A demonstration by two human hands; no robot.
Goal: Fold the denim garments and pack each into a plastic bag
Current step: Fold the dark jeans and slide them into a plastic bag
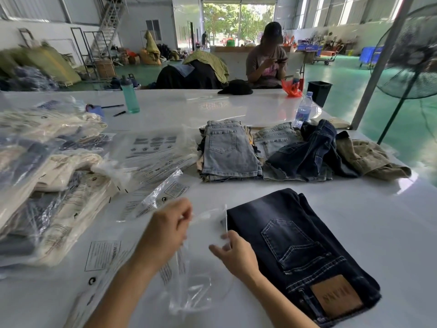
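Big white table [236,105] holds folded dark-blue denim jeans [302,252] at front right, clear printed plastic bag [189,268] just left touching them, left hand [165,230] and right hand [233,253] each pinching bag's mouth edge.

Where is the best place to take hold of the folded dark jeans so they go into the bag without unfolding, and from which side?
Probably the folded dark jeans are best gripped at the far narrow end, beside the plastic bag mouth that the left hand and right hand hold open. Come from the right, pinching all layers; the waistband with its leather patch lies near, so it enters last.
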